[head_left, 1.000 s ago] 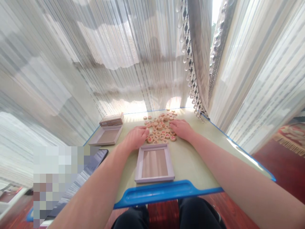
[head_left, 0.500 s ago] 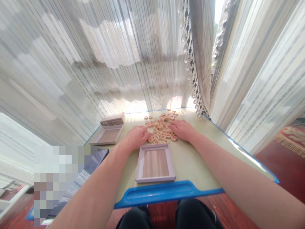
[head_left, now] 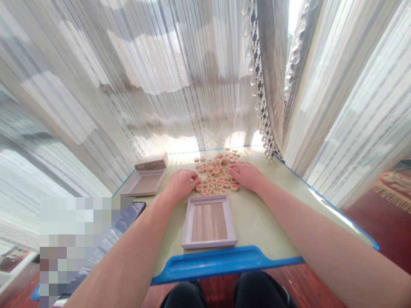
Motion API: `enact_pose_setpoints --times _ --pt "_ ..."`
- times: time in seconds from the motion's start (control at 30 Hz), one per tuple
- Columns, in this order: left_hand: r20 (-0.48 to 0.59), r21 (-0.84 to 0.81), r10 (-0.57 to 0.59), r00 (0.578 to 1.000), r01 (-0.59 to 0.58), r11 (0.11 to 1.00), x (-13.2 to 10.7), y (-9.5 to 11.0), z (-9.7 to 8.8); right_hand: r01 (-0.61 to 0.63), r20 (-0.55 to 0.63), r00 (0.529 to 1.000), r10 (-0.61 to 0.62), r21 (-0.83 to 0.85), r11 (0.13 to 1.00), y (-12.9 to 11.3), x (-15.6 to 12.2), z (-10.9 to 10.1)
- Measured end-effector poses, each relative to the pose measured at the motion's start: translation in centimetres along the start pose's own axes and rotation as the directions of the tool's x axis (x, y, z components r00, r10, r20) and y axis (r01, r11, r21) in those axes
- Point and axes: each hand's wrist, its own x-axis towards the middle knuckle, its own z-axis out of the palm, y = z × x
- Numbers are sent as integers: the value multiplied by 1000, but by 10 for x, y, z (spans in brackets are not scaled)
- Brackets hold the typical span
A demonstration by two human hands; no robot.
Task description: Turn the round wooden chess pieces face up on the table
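Many round wooden Chinese chess pieces [head_left: 219,185], marked with red or black characters, lie in a loose spread on the pale tabletop. At the left edge of the spread is my left hand [head_left: 182,185], fingers curved, with a gap between thumb and forefinger and no piece visible in it. My right hand [head_left: 246,174] rests at the right edge, its fingers reaching over the nearest pieces; what lies under the fingertips is hidden. Just in front of the pieces sits a shallow, open pale lilac box tray [head_left: 189,222] with nothing in it.
A second shallow box [head_left: 156,188] lies at the table's left, with a closed flat box [head_left: 150,161] behind it. A tablet-like device [head_left: 135,214], partly pixelated, is beside my left forearm. The table [head_left: 272,231] has a blue rim; a beaded curtain [head_left: 261,98] hangs beyond.
My left hand has drawn slightly left, and its thumb has come off the nearest pieces. A red-marked piece by it has shifted a little left. My right hand stays nearly in place.
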Motion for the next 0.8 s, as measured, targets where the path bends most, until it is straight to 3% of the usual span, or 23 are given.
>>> enact_pose_setpoints --times 0.3,0.53,0.8 --pt "9 33 -52 999 52 998 1 5 0 232 -103 969 -223 87 969 -7 0 5" --pt "27 89 -1 1000 -1 996 7 3 3 137 -78 988 -131 87 987 -10 -1 2" --pt "-11 138 -38 999 39 990 7 1 6 77 -36 997 -75 65 995 -15 -1 -2"
